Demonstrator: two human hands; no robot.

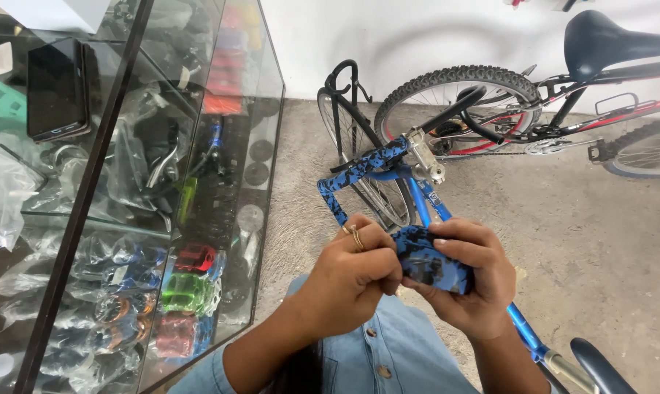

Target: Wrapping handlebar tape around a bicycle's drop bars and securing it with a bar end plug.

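Gripping blue-black handlebar tape (426,260): left hand (352,273), right hand (465,281) fingers clamped, apparently pinching.

The blue-and-black patterned bar tape (428,261) wraps the near curved end of the blue bicycle's handlebar (366,171).

Two hands, the left hand (352,273) and the right hand (465,281), are gripping one blue-and-black handlebar (425,259) at six o'clock. Two bicycles are standing in view: a blue bicycle (425,193) at centre and a red-and-black bicycle (563,109) at two o'clock. One glass display case (253,95) is standing at nine o'clock, with one phone (56,87) lying on top.
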